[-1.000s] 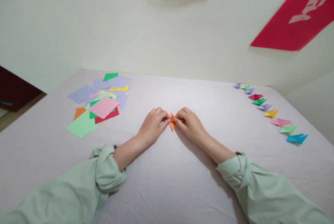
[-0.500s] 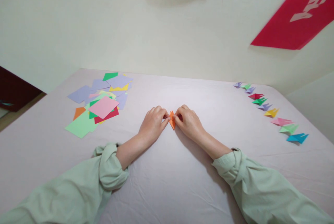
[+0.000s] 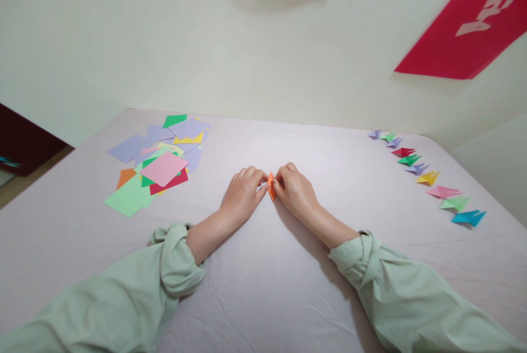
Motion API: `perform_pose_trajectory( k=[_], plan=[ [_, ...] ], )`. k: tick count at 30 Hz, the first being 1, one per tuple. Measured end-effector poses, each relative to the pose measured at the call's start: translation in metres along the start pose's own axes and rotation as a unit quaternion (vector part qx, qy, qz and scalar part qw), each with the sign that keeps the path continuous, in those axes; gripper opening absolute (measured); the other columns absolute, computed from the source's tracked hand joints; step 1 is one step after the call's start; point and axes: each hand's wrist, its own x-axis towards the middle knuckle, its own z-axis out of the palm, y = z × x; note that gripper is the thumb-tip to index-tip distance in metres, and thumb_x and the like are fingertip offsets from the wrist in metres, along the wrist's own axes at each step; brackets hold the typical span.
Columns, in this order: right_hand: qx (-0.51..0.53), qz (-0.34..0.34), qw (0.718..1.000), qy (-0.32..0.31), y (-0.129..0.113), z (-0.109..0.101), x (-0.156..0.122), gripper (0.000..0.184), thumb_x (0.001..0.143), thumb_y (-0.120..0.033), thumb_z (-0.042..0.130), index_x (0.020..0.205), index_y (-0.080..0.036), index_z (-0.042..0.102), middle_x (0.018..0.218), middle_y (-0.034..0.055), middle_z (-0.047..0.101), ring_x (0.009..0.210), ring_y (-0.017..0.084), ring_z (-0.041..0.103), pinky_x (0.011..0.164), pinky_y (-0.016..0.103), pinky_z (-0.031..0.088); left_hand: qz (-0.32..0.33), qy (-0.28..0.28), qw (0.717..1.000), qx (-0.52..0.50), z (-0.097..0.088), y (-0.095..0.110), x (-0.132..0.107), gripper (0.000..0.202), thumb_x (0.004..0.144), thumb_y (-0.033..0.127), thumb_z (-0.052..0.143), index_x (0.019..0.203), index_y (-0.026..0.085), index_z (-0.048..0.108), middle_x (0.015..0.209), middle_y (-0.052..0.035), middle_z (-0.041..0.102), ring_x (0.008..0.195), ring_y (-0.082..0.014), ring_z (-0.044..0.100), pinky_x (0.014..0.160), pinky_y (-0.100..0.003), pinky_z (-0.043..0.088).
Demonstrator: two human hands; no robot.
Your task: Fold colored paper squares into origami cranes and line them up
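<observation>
On one table (image 3: 263,287), left hand (image 3: 242,194) and right hand (image 3: 297,191) pinching one orange paper (image 3: 272,192), ten folded shapes (image 3: 428,179)

Folded paper (image 3: 272,192) orange; sleeves (image 3: 111,298) plain pale green; tablecloth (image 3: 255,287) pale lilac-grey.

You have a pale, cloth-covered table (image 3: 265,281) in front of you, its cover lightly creased. To your left lies a loose heap of paper sheets (image 3: 154,167), overlapping at odd angles, a pink sheet (image 3: 165,171) uppermost and a light green sheet (image 3: 127,197) nearest you. To your right, a slanting row of folded paper pieces (image 3: 417,169) starts with a blue piece (image 3: 468,218) closest to you; the farthest ones look similarly folded, though they're too small to be sure.
</observation>
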Motion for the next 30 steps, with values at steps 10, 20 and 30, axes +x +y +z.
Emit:
perform_pose_trajectory(
  k=[10, 20, 30],
  plan=[
    [-0.045, 0.028, 0.998, -0.022, -0.004, -0.003, 0.002, 0.011, 0.091, -0.021, 0.048, 0.088, -0.017, 0.057, 0.097, 0.0065, 0.056, 0.073, 0.015, 0.055, 0.064, 0.025, 0.036, -0.012, -0.002, 1.000, 0.008, 0.001, 0.001, 0.003, 0.006, 0.089, 0.022, 0.056, 0.093, 0.020, 0.059, 0.090, -0.0028, 0.060, 0.089, -0.0197, 0.055, 0.081, -0.034, 0.043],
    [-0.032, 0.034, 0.999, -0.023, -0.002, -0.003, 0.003, 0.010, 0.091, -0.020, 0.048, 0.086, -0.017, 0.057, 0.095, 0.0059, 0.056, 0.072, 0.014, 0.054, 0.064, 0.025, 0.036, 0.044, -0.032, 0.995, 0.086, -0.007, 0.012, -0.013, 0.021, 0.092, 0.015, 0.047, 0.111, 0.019, 0.055, 0.107, -0.0055, 0.059, 0.098, -0.0211, 0.054, 0.085, -0.035, 0.045],
    [-0.012, 0.025, 1.000, -0.013, 0.000, -0.002, 0.003, 0.008, 0.090, -0.019, 0.049, 0.084, -0.018, 0.055, 0.094, 0.0051, 0.054, 0.069, 0.014, 0.052, 0.062, 0.025, 0.035, 0.069, -0.043, 0.987, 0.141, -0.006, 0.013, -0.016, 0.024, 0.093, 0.016, 0.048, 0.115, 0.017, 0.057, 0.115, -0.0068, 0.062, 0.104, -0.0221, 0.055, 0.086, -0.036, 0.047]
  ],
)
